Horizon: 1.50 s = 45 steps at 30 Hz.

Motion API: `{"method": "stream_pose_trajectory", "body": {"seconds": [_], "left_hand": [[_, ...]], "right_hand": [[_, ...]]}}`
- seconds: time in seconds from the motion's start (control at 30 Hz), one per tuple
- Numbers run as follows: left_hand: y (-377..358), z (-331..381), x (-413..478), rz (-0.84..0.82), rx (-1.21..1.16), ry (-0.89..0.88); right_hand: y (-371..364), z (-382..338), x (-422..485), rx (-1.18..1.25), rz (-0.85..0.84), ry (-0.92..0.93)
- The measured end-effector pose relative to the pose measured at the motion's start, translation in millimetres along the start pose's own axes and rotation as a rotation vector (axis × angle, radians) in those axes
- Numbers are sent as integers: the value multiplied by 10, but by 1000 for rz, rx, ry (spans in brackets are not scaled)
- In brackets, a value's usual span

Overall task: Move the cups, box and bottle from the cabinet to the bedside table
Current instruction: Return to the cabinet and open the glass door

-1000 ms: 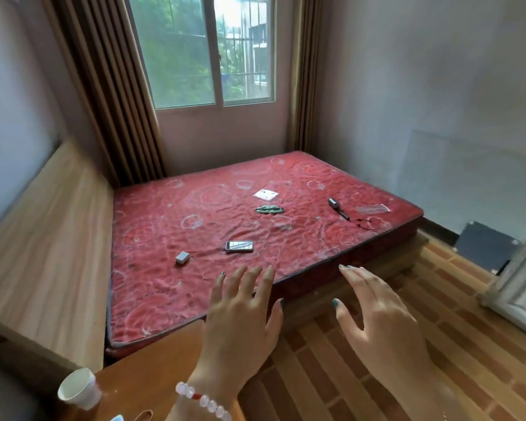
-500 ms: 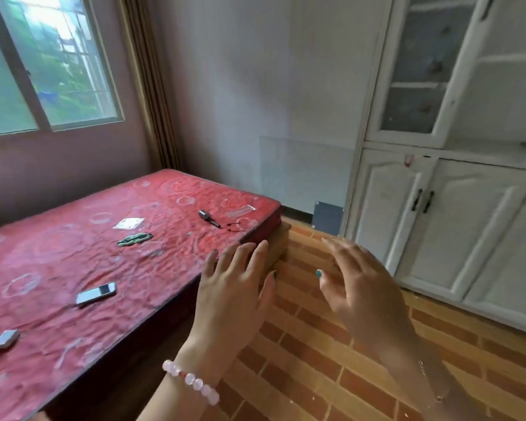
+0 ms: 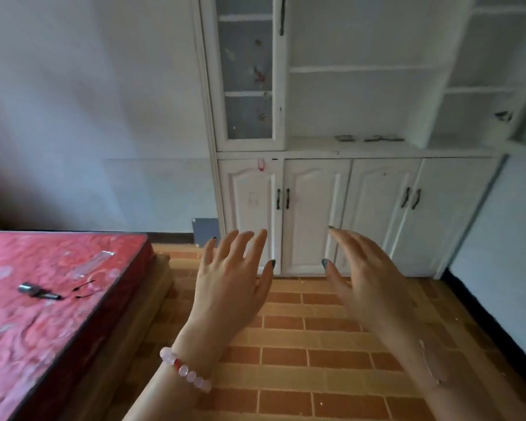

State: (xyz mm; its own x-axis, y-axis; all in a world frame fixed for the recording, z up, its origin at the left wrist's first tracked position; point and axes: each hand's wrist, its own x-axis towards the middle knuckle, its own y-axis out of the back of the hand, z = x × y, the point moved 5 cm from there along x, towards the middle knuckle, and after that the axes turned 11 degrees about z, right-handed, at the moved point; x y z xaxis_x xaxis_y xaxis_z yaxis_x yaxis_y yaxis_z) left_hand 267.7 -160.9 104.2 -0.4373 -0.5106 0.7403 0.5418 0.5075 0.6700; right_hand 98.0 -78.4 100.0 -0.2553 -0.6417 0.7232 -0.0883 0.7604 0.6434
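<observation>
A white cabinet point(image 3: 316, 217) stands ahead against the wall, with shut lower doors, open shelves above and a glass door at upper left. Its counter ledge point(image 3: 371, 144) bears only a few small dark items. No cups, box or bottle show on it. My left hand point(image 3: 231, 278), with a bead bracelet at the wrist, is raised in front of the lower doors, fingers spread, holding nothing. My right hand point(image 3: 368, 268) is beside it, fingers apart and empty. The bedside table is out of view.
A bed with a red mattress point(image 3: 43, 314) fills the lower left, with a small dark metal object point(image 3: 37, 291) and a clear wrapper on it. Brick-pattern floor point(image 3: 301, 344) runs between bed and cabinet. A grey panel point(image 3: 205, 230) leans at the wall base.
My view has swung right, away from the window and bedside table with its cup, to face the white cabinet. Both hands stay raised, open and empty.
</observation>
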Motion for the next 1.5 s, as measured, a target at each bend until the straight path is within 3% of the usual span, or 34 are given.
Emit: {"method": "stream_pose_trajectory", "body": {"seconds": [0.3, 0.67, 1.23, 1.5], "left_hand": [[-1254, 507, 1407, -1, -182, -189], [-2226, 1656, 2299, -6, -344, -363], [-3637, 3857, 3382, 5, -366, -380], [-4292, 4439, 3834, 0, -347, -380]], "right_hand": [[-125, 1110, 938, -201, 95, -147], [192, 2450, 1237, -392, 244, -296], [606, 5379, 1679, -365, 304, -344], [514, 6297, 1943, -348, 294, -345]]}}
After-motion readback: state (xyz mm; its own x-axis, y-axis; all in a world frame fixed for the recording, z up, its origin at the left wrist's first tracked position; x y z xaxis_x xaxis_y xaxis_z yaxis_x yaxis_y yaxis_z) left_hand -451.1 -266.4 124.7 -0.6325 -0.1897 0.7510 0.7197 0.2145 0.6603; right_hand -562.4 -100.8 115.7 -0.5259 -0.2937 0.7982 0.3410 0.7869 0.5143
